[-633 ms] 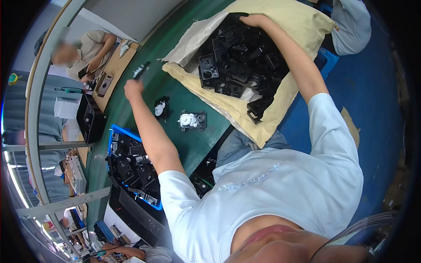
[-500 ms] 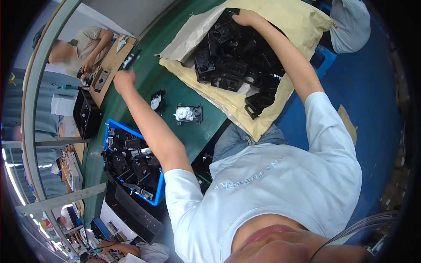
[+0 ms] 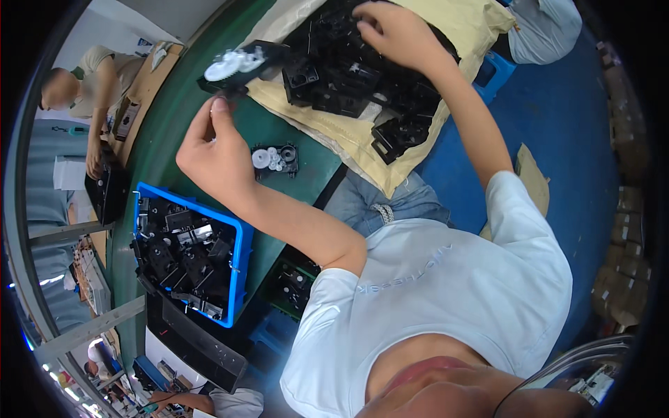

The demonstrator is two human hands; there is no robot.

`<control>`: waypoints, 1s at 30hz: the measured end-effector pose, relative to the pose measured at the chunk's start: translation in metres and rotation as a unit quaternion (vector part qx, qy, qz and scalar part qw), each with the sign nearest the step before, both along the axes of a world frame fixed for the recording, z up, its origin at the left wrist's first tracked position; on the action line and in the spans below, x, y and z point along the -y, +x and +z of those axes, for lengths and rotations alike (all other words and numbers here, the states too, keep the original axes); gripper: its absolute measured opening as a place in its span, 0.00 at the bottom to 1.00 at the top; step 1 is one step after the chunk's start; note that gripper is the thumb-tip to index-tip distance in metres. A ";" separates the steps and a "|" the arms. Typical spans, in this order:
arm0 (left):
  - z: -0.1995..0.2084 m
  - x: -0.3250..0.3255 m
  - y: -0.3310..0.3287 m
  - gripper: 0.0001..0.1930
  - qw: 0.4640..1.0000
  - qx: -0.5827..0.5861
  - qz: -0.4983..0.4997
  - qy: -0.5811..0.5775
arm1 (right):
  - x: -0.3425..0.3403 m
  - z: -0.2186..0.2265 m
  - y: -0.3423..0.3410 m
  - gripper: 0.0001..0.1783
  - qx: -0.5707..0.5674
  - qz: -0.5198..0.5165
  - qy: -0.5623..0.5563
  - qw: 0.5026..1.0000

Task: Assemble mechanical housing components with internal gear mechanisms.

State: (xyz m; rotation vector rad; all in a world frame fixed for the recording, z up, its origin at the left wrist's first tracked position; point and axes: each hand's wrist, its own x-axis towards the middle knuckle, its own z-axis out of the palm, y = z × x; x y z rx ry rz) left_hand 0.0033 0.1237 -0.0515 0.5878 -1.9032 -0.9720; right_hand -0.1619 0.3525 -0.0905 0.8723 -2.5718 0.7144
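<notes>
My left hand (image 3: 217, 155) is raised over the green workbench (image 3: 306, 174), thumb and fingers pinched at the lower edge of a black gear assembly (image 3: 245, 68) with white gears on top. The unit is tilted and a little blurred. Another gear assembly (image 3: 275, 159) lies on the bench, gears up, beside my left wrist. My right hand (image 3: 404, 38) hovers at the far side of a pile of black plastic housings (image 3: 341, 87) in an open yellow woven sack (image 3: 397, 164). Its fingers are bent but apart, with nothing visible between them.
A blue crate (image 3: 240, 268) full of black parts stands at the bench's left edge. Below it sit a green crate (image 3: 268, 289) and a dark panel (image 3: 202, 345). A co-worker (image 3: 94, 87) handles a black box (image 3: 108, 181) across the bench. A blue stool (image 3: 496, 73) stands right of the sack.
My left hand has come nearer and lifted, with the gear assembly now plainly in view. My right hand has left the sack's far edge and moved over the housings. The whole view has shifted.
</notes>
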 end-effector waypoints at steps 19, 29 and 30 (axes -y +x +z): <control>-0.109 -0.024 -0.011 0.09 0.882 -0.380 -0.190 0.203 | 0.004 -0.057 0.061 0.25 -0.025 0.002 -0.308 0.951; -0.097 -0.032 0.006 0.12 0.898 -0.331 -0.194 0.214 | 0.057 -0.073 0.112 0.27 0.264 0.246 -0.586 0.726; -0.096 -0.033 0.005 0.12 0.915 -0.309 -0.172 0.194 | 0.064 -0.071 0.120 0.26 0.285 0.237 -0.578 0.727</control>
